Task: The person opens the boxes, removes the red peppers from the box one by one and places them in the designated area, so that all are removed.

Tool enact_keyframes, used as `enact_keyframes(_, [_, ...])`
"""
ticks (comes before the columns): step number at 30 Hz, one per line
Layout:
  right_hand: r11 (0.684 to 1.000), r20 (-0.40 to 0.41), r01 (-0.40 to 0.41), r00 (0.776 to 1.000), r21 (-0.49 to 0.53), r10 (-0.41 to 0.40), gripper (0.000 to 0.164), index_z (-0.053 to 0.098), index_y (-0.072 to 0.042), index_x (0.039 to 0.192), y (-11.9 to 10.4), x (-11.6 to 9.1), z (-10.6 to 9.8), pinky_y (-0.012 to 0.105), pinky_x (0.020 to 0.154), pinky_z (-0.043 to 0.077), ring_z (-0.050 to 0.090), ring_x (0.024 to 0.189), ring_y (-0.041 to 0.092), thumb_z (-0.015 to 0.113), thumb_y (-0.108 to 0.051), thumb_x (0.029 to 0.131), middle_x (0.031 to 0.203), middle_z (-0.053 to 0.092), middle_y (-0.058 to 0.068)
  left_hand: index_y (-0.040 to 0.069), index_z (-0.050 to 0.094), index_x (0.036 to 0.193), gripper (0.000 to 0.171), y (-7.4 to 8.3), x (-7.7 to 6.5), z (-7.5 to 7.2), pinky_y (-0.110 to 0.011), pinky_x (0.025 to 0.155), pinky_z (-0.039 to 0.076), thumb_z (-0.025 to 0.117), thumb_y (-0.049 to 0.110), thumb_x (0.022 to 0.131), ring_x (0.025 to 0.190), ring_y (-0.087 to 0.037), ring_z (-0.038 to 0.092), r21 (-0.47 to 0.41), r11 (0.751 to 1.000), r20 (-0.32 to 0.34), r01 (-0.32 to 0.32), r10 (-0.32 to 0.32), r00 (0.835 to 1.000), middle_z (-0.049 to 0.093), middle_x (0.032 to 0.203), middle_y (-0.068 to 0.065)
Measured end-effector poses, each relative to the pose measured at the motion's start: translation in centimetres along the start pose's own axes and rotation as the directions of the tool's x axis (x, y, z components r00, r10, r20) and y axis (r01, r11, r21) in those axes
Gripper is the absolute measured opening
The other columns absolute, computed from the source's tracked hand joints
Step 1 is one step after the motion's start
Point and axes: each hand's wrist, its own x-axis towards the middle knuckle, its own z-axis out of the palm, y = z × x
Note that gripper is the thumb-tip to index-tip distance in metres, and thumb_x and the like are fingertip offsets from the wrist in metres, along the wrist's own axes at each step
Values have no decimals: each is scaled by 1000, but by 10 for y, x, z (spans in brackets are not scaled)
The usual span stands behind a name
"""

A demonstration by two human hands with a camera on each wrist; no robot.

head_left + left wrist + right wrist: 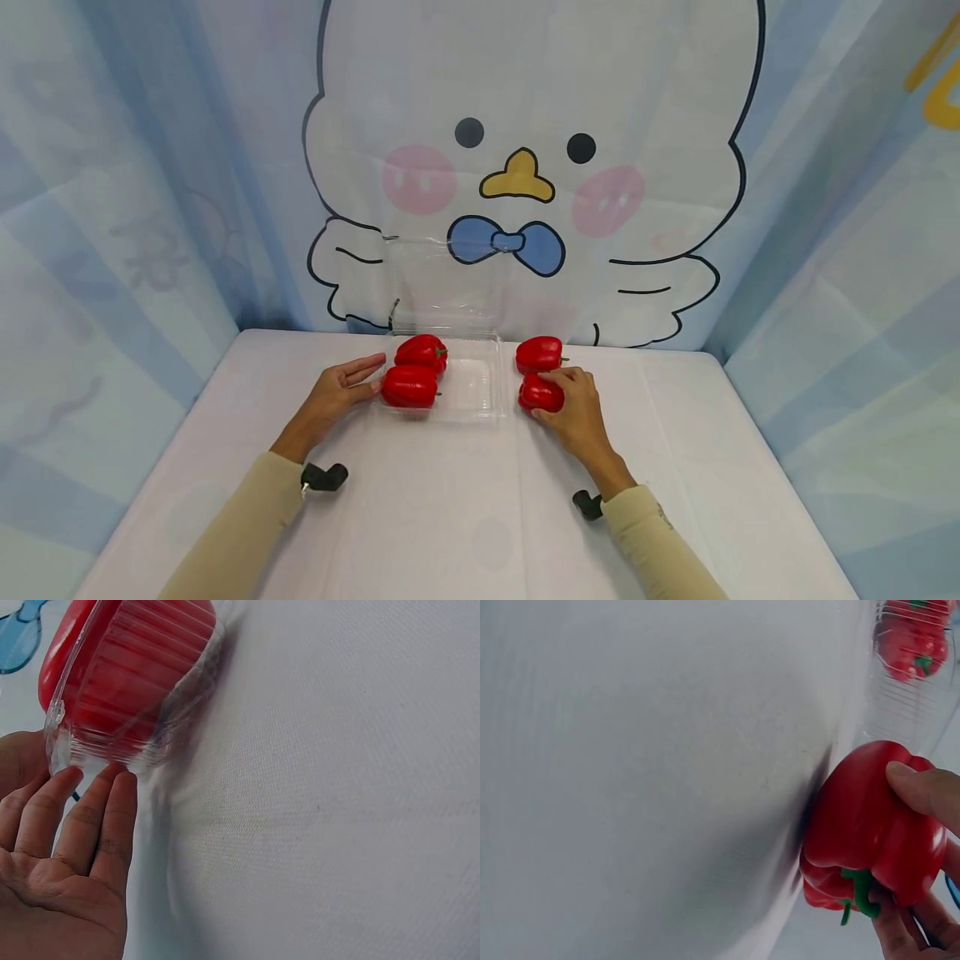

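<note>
Pale blue and white cloth point(150, 250) is hanging behind and beside both hands, and a big cartoon bird point(540, 75) is facing out from it beyond their reach. Under the hands, a white-covered table point(465, 508) is spreading toward the viewer. The right hand point(577, 412) is gripping a red bell pepper point(538, 393), its thumb pressing one side while the fingers are curling round the other, near the green stem point(864, 892). So the pepper is sitting within that grip, its far end from the palm showing to the grip's left; whether it is touching the table, I cannot tell. Just beyond the grip, a second pepper point(537, 354) is lying right beside the held one. Left of the grip, a clear plastic container point(472, 375) is standing near, its bare half facing the held pepper and its clear lid point(442, 283) rising upright at the back. Two more peppers point(422, 352) are lying inside, in the half farther from the right-hand grip. At that end, the left hand point(330, 408) is resting its straight, slightly parted fingers against the container's outer wall, not clamping on anything.
</note>
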Motion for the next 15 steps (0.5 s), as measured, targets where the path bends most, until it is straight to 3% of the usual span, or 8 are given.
enact_keyframes(15, [999,55,-31,998,-44,34,63,72,-11,135,-1,-1,-1,56,106,59,49,133,34,97,-16,77,140,59,15,14,46,162,65,-5,4,-2,-33,111,50,71,13,102,154,-30,47,-4,1000,1,8,-8,1000,45,168,-9])
